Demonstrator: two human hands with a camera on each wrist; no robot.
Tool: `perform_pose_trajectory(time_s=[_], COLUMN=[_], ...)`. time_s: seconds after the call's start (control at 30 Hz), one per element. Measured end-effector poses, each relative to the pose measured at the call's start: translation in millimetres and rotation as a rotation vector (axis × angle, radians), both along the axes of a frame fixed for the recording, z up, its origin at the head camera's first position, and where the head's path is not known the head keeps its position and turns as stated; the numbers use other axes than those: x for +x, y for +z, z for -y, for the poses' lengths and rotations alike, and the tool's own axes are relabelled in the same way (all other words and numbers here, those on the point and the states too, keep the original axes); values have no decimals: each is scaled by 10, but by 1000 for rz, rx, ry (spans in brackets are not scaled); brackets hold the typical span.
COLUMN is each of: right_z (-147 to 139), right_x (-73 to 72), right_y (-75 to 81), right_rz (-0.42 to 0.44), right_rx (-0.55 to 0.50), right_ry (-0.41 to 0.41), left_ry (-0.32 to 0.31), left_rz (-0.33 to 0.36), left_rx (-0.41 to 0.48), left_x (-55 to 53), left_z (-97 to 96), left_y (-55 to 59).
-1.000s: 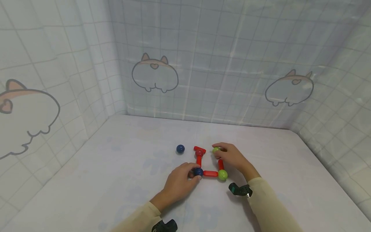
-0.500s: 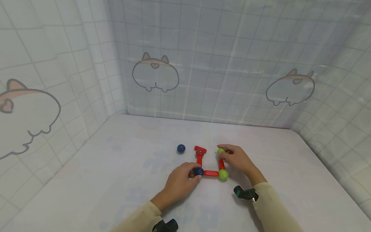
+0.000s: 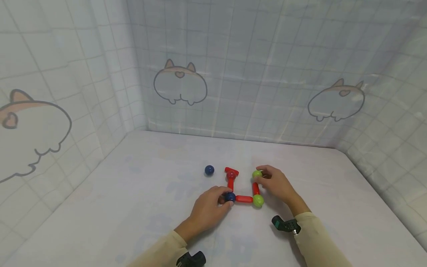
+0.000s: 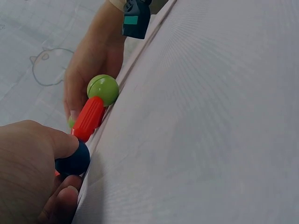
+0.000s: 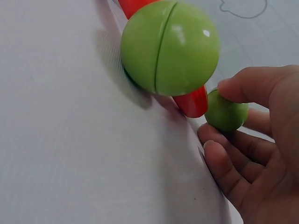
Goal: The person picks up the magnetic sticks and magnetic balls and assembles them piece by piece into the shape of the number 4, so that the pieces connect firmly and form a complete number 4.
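My left hand [image 3: 208,207] grips a dark blue ball [image 3: 230,197] between thumb and fingers. From that ball one red rod [image 3: 231,184] runs away to a red ball [image 3: 231,175], and another red rod [image 3: 244,199] runs right to a green ball [image 3: 258,200]. A third red rod [image 5: 192,101] leads from this green ball toward a second green ball [image 5: 226,111]. My right hand [image 3: 275,182] pinches that second ball at the rod's far end. In the left wrist view, thumb and fingers partly cover the blue ball.
A loose dark blue ball [image 3: 209,170] lies behind and left of the pieces. Another red rod [image 3: 231,171] lies crosswise at the red ball. The white table [image 3: 150,167] ends at a hanging tiled-pattern curtain [image 3: 233,92].
My right hand has moved right with the green ball, bringing it to the far end of the right-hand rod. My left hand still holds the blue ball in nearly the same place.
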State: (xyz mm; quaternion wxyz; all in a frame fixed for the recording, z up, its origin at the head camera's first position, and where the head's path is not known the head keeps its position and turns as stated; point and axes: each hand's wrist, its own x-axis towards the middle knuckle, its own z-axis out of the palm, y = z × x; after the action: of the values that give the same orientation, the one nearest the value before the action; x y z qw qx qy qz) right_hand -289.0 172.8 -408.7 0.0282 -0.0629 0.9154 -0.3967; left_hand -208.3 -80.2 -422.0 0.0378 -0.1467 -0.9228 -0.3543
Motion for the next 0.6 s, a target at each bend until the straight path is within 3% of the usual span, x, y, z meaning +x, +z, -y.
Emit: perform_pose_trajectory(time_s=[0.6], right_z=[47], right_x=[0], right_y=[-20], right_rz=[-33], right_rx=[63], right_ry=[-34], left_ry=[10], left_rz=[-2], left_rx=[-3], left_x=[-6], left_z=[6], left_y=[2])
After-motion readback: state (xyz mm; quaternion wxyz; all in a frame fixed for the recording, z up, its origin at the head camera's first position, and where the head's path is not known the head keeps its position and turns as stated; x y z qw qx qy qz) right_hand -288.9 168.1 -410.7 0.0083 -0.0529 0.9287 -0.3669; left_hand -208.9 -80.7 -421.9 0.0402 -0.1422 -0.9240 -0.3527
